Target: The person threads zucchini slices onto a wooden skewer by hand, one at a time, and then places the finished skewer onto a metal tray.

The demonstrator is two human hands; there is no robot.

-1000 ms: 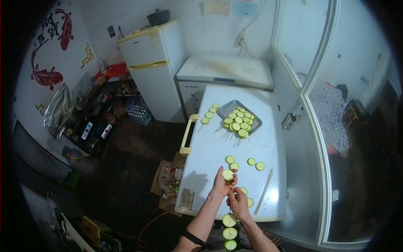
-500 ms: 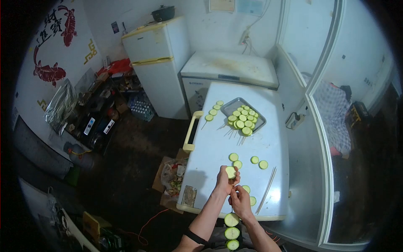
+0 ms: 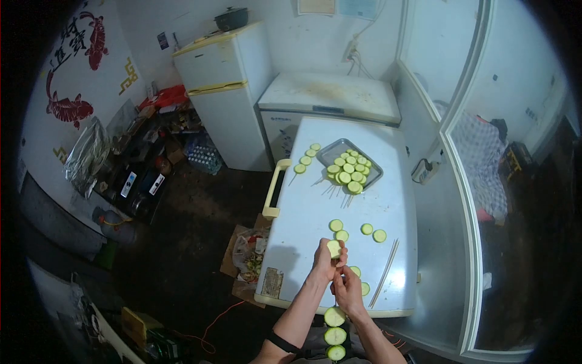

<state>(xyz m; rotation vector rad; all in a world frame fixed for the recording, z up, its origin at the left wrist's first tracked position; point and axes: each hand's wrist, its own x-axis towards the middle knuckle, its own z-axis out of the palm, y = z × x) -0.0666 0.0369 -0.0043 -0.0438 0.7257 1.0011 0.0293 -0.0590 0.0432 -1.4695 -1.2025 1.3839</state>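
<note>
My left hand [image 3: 328,259] is closed around a pale zucchini slice [image 3: 334,249] with a green rim, held above the near part of the table. Just below it, the fingers of my right hand [image 3: 347,290] are pinched on a thin skewer, most of which they hide. Three threaded slices hang in a row beneath that hand, the topmost zucchini slice [image 3: 334,316] close to the wrist. Whether the skewer's tip has entered the slice in my left hand is hidden by the fingers. Loose zucchini slices [image 3: 342,235] lie beside both hands on the white table [image 3: 303,242].
A metal tray [image 3: 377,176] bears a pile of skewered slices [image 3: 345,177], their sticks pointing toward me. One finished skewer [image 3: 301,168] lies left of it. Bare skewers [image 3: 384,273] rest at the right. A box with a waste bag [image 3: 247,255] stands left of the table.
Both hands keep nearly the same grip and position. The view has shifted very slightly; nothing on the table has visibly moved.
</note>
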